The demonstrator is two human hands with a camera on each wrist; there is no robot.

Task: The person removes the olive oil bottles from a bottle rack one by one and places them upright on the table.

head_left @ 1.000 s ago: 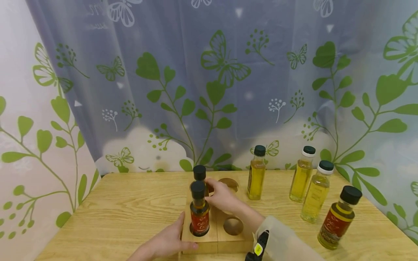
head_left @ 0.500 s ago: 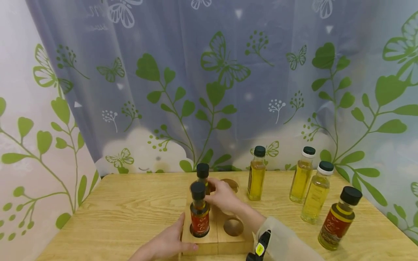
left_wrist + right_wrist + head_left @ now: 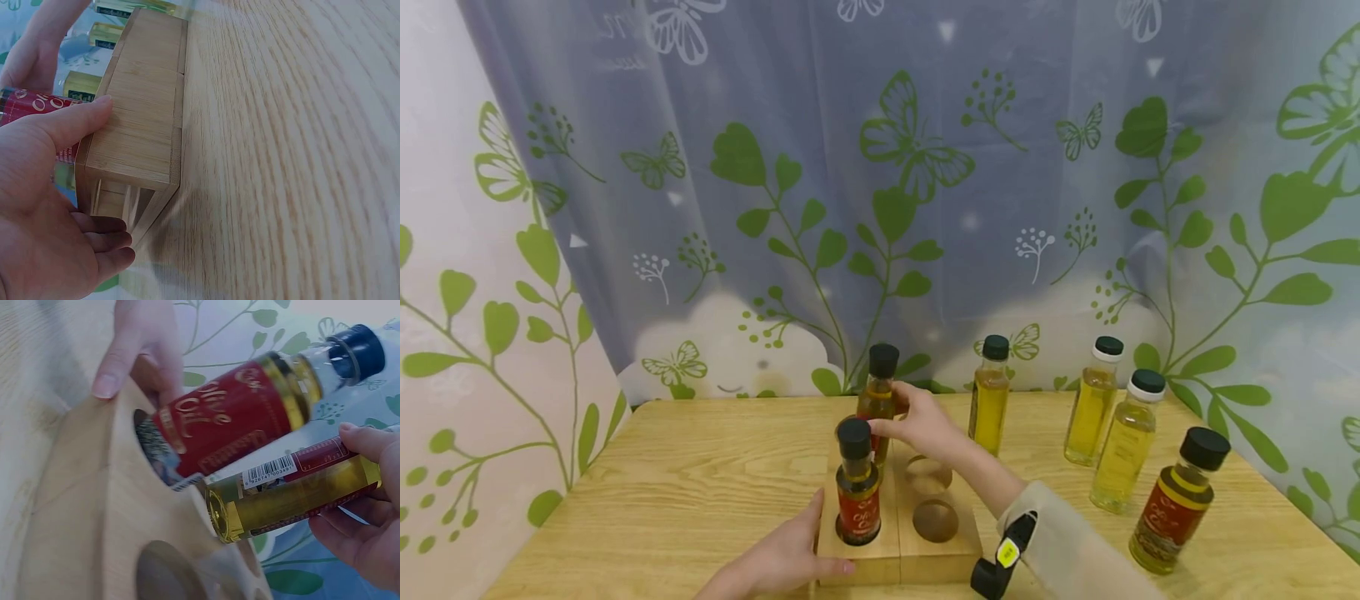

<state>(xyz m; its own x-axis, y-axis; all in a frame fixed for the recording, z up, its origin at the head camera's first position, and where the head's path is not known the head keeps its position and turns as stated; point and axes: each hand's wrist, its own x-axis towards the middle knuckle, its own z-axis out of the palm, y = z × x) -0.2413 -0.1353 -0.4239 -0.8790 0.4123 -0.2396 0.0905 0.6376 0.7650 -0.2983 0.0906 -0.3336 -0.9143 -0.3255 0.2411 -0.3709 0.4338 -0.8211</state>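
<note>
My right hand (image 3: 928,429) grips an olive oil bottle (image 3: 878,406) with a black cap and red label. In the right wrist view that bottle (image 3: 300,494) is out of its hole, with its base showing above the wooden rack (image 3: 940,568). At the rack's front left hole stands a similar red-labelled bottle (image 3: 859,508). My left hand (image 3: 778,550) holds the rack's near left corner. In the left wrist view its thumb (image 3: 81,119) presses the front board, and the other fingers curl at the open side.
Right of the rack stand a slim bottle (image 3: 989,408) with a dark cap, two clear oil bottles (image 3: 1091,417) with green-and-white caps, and a red-labelled bottle (image 3: 1168,517) nearest the edge. The rack's right column has bare round holes (image 3: 936,521). A patterned curtain (image 3: 805,208) hangs behind the table.
My right hand has raised the rear olive oil bottle up out of the rack and shifted slightly right with it. My left hand has stayed on the rack's corner.
</note>
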